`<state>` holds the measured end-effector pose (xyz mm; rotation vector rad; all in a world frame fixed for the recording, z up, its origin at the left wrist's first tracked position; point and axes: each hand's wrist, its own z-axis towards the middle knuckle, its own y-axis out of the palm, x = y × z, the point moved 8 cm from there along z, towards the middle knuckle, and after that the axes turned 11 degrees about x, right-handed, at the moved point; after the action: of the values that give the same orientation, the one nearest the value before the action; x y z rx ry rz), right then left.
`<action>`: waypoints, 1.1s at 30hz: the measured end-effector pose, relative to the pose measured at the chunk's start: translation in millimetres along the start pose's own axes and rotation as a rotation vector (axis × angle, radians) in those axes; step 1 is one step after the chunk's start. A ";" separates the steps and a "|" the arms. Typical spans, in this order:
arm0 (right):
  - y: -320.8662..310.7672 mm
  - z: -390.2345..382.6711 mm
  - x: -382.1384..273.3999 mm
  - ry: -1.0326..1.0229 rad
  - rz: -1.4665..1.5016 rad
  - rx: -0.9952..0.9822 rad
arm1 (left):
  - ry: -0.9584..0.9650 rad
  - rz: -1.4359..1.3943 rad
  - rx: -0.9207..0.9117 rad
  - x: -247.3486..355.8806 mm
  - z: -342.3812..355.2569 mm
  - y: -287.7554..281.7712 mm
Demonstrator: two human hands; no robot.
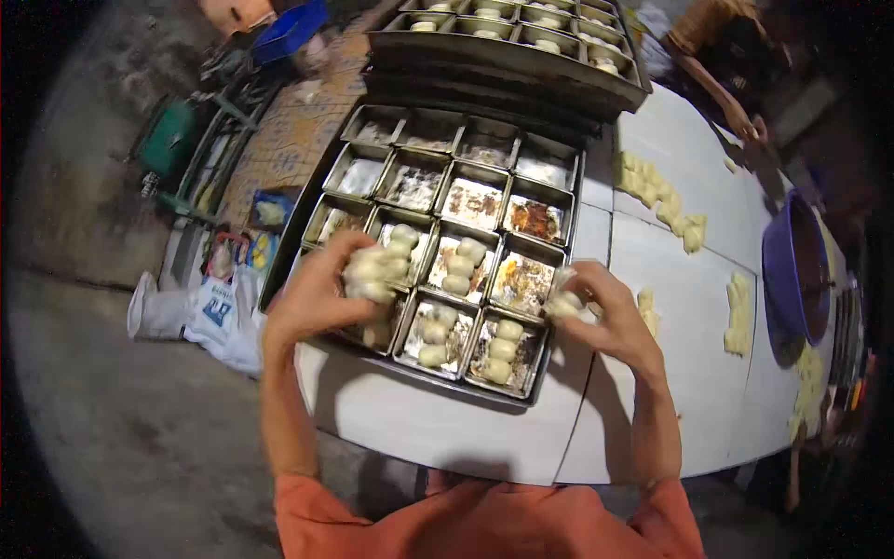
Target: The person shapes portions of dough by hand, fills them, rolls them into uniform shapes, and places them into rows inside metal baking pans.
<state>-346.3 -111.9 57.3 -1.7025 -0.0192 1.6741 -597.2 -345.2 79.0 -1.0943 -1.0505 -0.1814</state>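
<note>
Fingers: left hand (pixel 317 293) grasps several dough balls (pixel 374 270), right hand (pixel 605 312) pinches one dough piece (pixel 563 304) | place: over baking tray (pixel 438 270) near worktop (pixel 670 279) edge | step: seemingly filling tins | next: likely needs careful lowering into an unfilled tin.

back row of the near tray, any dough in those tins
No, the four back-row tins of the near tray show only greasy residue; dough pieces sit in the front rows.

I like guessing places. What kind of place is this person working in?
Probably a small bakery workroom. The left hand and right hand hold dough pieces over a metal tray of baking tins, more dough lumps lie on the white table, and another filled tray waits behind.
</note>
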 end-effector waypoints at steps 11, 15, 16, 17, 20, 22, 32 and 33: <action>75.0 35.7 28.5 -0.043 -0.646 -0.237 | 0.150 0.291 -0.236 -147.9 93.1 -15.1; 75.3 31.0 29.4 -0.088 -0.595 -0.204 | 0.279 0.418 -0.239 -140.5 88.4 -9.5; 77.8 29.8 30.0 -0.083 -0.594 -0.200 | 0.266 0.499 -0.230 -136.3 85.7 -10.1; 78.8 29.3 27.8 -0.130 -0.609 -0.138 | 0.269 0.500 -0.235 -128.6 81.0 -8.3; 77.4 28.8 23.8 -0.218 -0.635 0.008 | 0.171 0.703 -0.142 -114.2 77.9 -13.4; 79.2 29.8 29.6 -0.190 -0.659 -0.007 | 0.173 0.742 -0.013 -101.7 78.4 -24.2; 60.9 9.9 19.5 -0.271 -0.649 0.221 | 0.232 0.735 -0.151 -136.2 87.1 -19.8; 55.3 6.2 16.6 -0.270 -0.601 0.256 | 0.176 0.672 -0.200 -156.3 80.6 -33.4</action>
<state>-375.1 -141.2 16.3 -1.1213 -0.3894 1.3610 -749.1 -352.9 -15.2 -1.5251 -0.4723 0.1592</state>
